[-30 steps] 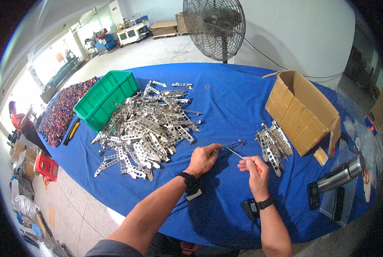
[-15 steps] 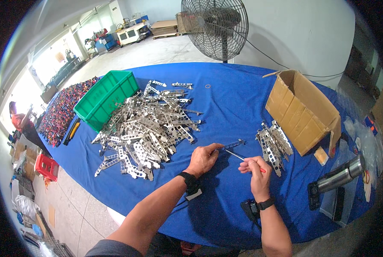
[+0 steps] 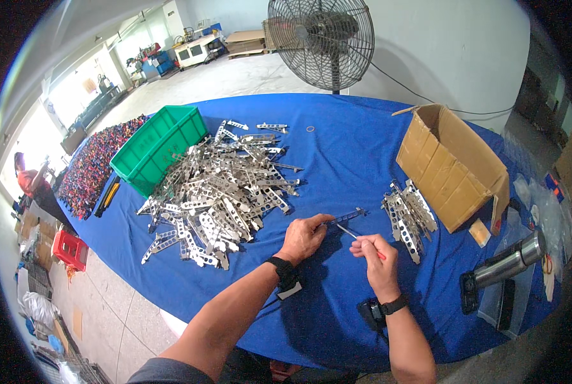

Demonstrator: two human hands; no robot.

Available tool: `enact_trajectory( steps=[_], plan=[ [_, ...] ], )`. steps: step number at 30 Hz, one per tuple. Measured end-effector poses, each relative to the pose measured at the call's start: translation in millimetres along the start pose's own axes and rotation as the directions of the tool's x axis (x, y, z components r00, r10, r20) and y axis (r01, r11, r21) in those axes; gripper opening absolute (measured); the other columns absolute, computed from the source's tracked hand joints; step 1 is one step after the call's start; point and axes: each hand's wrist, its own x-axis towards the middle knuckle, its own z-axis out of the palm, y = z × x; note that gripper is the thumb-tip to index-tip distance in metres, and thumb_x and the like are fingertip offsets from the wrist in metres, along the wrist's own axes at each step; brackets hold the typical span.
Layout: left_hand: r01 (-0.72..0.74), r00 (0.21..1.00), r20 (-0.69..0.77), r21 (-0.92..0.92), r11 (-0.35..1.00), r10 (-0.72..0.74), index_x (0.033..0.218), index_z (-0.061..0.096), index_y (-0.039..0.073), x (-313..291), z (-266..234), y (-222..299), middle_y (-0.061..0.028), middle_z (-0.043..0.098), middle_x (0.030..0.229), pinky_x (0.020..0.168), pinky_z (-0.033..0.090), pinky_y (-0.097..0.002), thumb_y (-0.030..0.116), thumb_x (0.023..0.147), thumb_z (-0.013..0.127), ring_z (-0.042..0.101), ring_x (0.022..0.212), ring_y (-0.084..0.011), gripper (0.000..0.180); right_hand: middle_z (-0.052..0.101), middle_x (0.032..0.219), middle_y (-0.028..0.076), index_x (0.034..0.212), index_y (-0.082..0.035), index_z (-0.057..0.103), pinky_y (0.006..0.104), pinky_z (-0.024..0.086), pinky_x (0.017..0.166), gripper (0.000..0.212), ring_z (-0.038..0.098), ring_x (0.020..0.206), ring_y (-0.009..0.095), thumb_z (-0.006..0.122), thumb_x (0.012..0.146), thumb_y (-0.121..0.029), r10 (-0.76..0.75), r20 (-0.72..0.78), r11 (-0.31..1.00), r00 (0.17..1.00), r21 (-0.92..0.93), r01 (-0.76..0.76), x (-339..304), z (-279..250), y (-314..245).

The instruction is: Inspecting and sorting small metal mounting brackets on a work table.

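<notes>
My left hand [image 3: 302, 239] is closed on the near end of a perforated metal bracket [image 3: 350, 215], which points away to the right over the blue cloth. In my right hand [image 3: 376, 259] is a thin tool with a metal shaft and red handle, like a screwdriver [image 3: 346, 230]; its tip is at or close to the bracket. Whether the tip touches cannot be made out. A large heap of similar metal brackets [image 3: 222, 198] lies to the left of my hands. To their right is a smaller pile of brackets [image 3: 408, 217].
A green crate [image 3: 158, 144] stands behind the heap, beside a mass of small multicoloured pieces [image 3: 97, 166]. On the right are an open cardboard box [image 3: 449, 169], a steel flask [image 3: 509, 259] and plastic bags. A fan [image 3: 324, 38] stands beyond the table. Another person [image 3: 33, 182] is far left.
My right hand has shifted slightly left and turned, bringing the screwdriver with it. My left hand and the bracket stay in place.
</notes>
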Motion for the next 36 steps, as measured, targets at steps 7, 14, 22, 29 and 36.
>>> enact_trajectory(
  steps=[7, 14, 22, 29, 36],
  plan=[
    [0.003, 1.0, 0.0, -0.003, 1.0, -0.003, 0.113, 0.069, 0.016, 0.0, -0.5, 1.4, -0.0157, 0.059, 0.061, 0.06, 0.048, -0.0429, 0.014, 0.088, 0.056, 0.063, 0.061, -0.0325, 0.029, 0.071, 0.089, 0.015, 0.098, 0.005, 0.064, 0.0313, 0.057, 0.072, 0.022, 0.07, 0.081, 0.02, 0.05, 0.099, -0.012, 0.002, 0.011, 1.0, 1.0, 0.017, -0.002, 0.0, 0.8, 2.7],
    [-0.001, 1.0, -0.013, -0.014, 1.0, 0.001, 0.113, 0.069, 0.016, -0.2, 0.1, 0.8, -0.0158, 0.059, 0.061, 0.06, 0.048, -0.0429, 0.014, 0.088, 0.056, 0.063, 0.061, -0.0326, 0.029, 0.07, 0.088, 0.014, 0.098, 0.005, 0.064, 0.0307, 0.057, 0.071, 0.021, 0.07, 0.079, 0.019, 0.05, 0.099, -0.012, 0.055, 0.007, 0.998, 0.998, 0.038, -0.055, -0.1, -4.0, 1.8],
    [-0.05, 0.997, -0.056, -0.062, 0.997, 0.047, 0.114, 0.069, 0.013, -1.3, 1.2, -10.1, -0.0137, 0.051, 0.055, 0.052, 0.043, -0.0373, 0.014, 0.089, 0.057, 0.052, 0.049, -0.0214, 0.028, 0.07, 0.088, 0.014, 0.097, 0.005, 0.063, 0.0305, 0.057, 0.07, 0.021, 0.07, 0.078, 0.019, 0.05, 0.099, -0.011, 0.008, 0.029, 1.0, 1.0, -0.007, -0.008, 0.3, 4.2, -2.9],
    [-0.06, 0.997, -0.047, -0.01, 0.998, 0.06, 0.113, 0.069, 0.012, -0.6, 2.4, -4.5, -0.0129, 0.051, 0.055, 0.052, 0.044, -0.0373, 0.013, 0.089, 0.057, 0.053, 0.049, -0.0214, 0.027, 0.07, 0.09, 0.015, 0.099, 0.005, 0.063, 0.0308, 0.057, 0.073, 0.021, 0.07, 0.081, 0.02, 0.05, 0.1, -0.012, 0.038, 0.039, 0.999, 0.998, -0.028, -0.037, -1.0, -1.8, 0.5],
    [-0.096, 0.992, -0.085, -0.033, 0.995, 0.093, 0.112, 0.069, 0.013, -0.4, 4.7, -8.0, -0.0147, 0.053, 0.058, 0.054, 0.045, -0.0392, 0.014, 0.088, 0.057, 0.056, 0.052, -0.0254, 0.027, 0.069, 0.088, 0.015, 0.097, 0.005, 0.063, 0.0317, 0.057, 0.07, 0.023, 0.069, 0.078, 0.021, 0.049, 0.099, -0.013, 0.042, -0.009, 0.998, 0.999, 0.053, -0.041, -0.8, 4.6, -3.7]
  ],
)
